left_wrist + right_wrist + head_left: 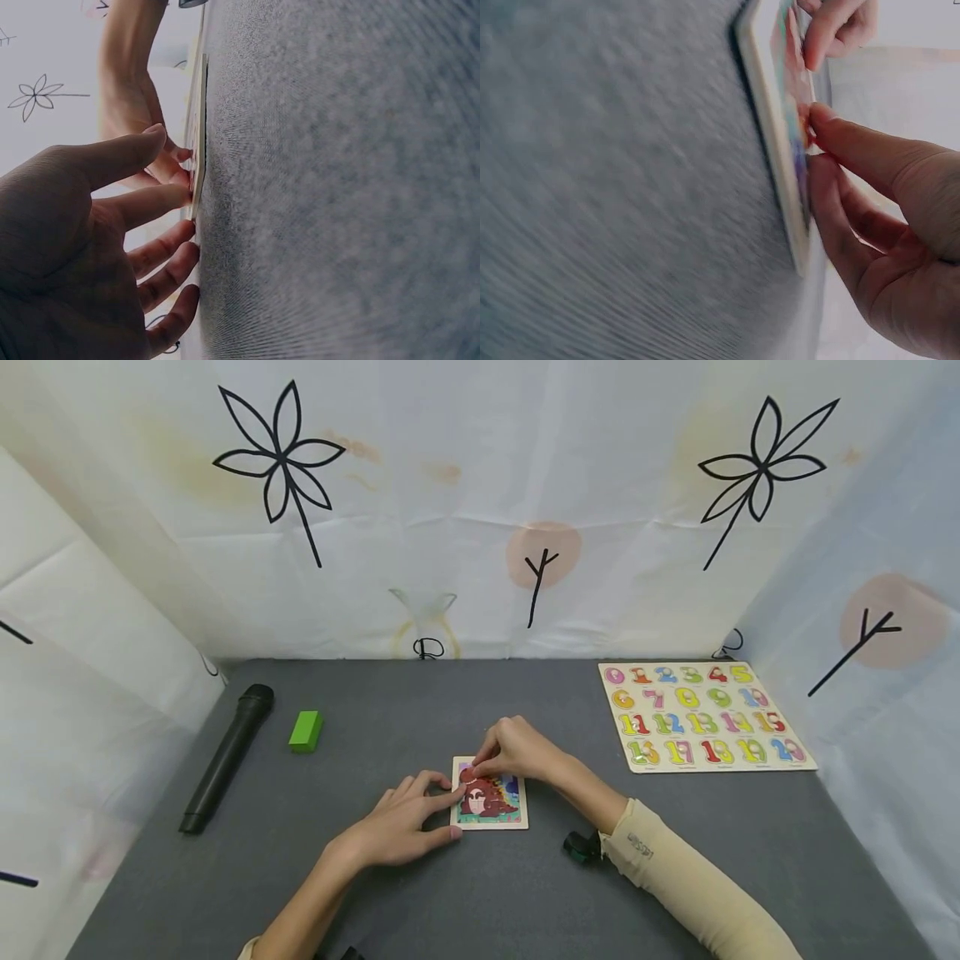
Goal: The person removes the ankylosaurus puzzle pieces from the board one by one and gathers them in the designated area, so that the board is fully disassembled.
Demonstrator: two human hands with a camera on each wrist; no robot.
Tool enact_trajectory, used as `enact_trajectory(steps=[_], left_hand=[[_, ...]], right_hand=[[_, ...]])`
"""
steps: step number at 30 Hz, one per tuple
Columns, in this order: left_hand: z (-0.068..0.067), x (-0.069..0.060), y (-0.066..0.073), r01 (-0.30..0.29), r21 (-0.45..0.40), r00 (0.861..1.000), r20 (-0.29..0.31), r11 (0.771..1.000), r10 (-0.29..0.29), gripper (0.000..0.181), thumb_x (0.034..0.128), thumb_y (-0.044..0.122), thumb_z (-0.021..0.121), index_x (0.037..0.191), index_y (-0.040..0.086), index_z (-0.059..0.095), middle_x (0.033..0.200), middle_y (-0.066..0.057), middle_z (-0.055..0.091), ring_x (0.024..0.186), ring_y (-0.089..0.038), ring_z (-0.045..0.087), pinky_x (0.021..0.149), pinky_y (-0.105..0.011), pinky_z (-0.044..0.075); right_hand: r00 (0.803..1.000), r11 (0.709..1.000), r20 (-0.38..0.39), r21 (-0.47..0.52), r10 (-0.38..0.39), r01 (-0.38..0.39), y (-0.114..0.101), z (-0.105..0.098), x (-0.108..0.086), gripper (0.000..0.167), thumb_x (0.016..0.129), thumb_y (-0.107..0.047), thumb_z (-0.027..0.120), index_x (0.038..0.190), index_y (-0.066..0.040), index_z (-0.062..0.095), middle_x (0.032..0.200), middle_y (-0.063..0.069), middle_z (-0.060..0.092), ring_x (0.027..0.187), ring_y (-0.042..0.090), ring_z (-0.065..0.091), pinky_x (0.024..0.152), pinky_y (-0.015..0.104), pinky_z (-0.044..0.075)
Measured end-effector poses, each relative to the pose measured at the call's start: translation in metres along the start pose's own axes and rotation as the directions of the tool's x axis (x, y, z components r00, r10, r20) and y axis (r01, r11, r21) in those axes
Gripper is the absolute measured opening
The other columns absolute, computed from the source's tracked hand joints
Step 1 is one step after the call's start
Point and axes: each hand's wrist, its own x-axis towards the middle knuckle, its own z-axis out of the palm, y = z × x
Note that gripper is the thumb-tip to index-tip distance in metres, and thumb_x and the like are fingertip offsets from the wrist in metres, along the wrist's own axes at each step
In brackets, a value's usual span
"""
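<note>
A small square picture board [491, 825] with a red dinosaur picture [487, 799] lies flat on the dark table. My left hand [401, 822] rests at its left side, fingers extended, the index fingertip touching the picture. From the upper left part of the board, my right hand [521, 750] pinches a small red piece [468, 775] between thumb and index finger. In the right wrist view the right hand [900, 217] has its fingertips at the board's surface [769, 97]. The left wrist view shows the left hand [97, 225] beside the board's edge [201, 135].
A black microphone [228, 760] and a green block [305, 732] lie at the left on the table [480, 902]. At the back right is a number puzzle board [708, 718]. A small dark object [581, 847] sits by the right sleeve [690, 885]. Patterned white cloth surrounds the table.
</note>
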Motion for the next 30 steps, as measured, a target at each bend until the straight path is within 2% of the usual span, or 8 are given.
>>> enact_trajectory(steps=[8,17,20,25,30], left_hand=[[-0.0007,0.0008,0.0027,0.010,-0.010,1.000,0.006,1.000,-0.010,0.063,0.1038,0.047,0.070,0.160,0.023,0.056,0.152,-0.001,0.049,0.129,-0.022,0.045,0.100,-0.055,0.039],[-0.0017,-0.0011,0.0030,-0.019,-0.017,1.000,-0.010,1.000,0.019,0.062,0.1045,0.049,0.069,0.159,0.022,0.057,0.150,-0.003,0.050,0.126,-0.023,0.046,0.098,-0.055,0.039],[-0.0024,-0.0015,0.0027,-0.031,-0.014,0.999,-0.012,0.999,0.031,0.062,0.1048,0.050,0.068,0.159,0.021,0.057,0.150,-0.003,0.050,0.127,-0.024,0.047,0.099,-0.059,0.040],[-0.0039,-0.0012,0.0030,-0.017,-0.014,1.000,0.012,1.000,0.017,0.062,0.1045,0.046,0.070,0.160,0.021,0.056,0.152,-0.003,0.049,0.132,-0.025,0.047,0.105,-0.065,0.041],[-0.0045,-0.0027,0.0035,-0.032,0.024,0.999,0.024,0.999,0.031,0.063,0.1039,0.046,0.071,0.159,0.021,0.057,0.154,-0.005,0.050,0.128,-0.025,0.050,0.103,-0.065,0.044]], right_hand=[[0.996,0.997,0.057,-0.032,-0.069,0.071,0.0006,-0.0078,-0.0016,0.010,0.095,-0.012,0.084,0.102,-0.008,0.089,0.094,0.004,0.084,0.077,0.000,0.068,0.066,0.015,0.051],[0.997,0.998,0.057,-0.022,-0.058,0.059,-0.0005,-0.0055,0.0006,0.008,0.096,-0.014,0.084,0.100,-0.008,0.089,0.091,0.003,0.083,0.076,-0.001,0.063,0.067,0.016,0.049],[0.998,0.999,0.038,-0.007,-0.040,0.040,0.0006,-0.0035,-0.0010,0.010,0.096,-0.015,0.083,0.101,-0.008,0.088,0.094,0.004,0.084,0.076,-0.001,0.066,0.068,0.016,0.051],[1.000,1.000,0.017,0.021,0.021,-0.022,0.0023,-0.0017,-0.0024,0.011,0.096,-0.014,0.084,0.104,-0.009,0.088,0.097,0.005,0.086,0.075,-0.002,0.071,0.068,0.015,0.054],[1.000,1.000,0.025,0.021,0.013,-0.013,0.0024,-0.0033,-0.0015,0.009,0.095,-0.011,0.083,0.103,-0.008,0.088,0.094,0.004,0.085,0.075,-0.001,0.071,0.068,0.015,0.055]])
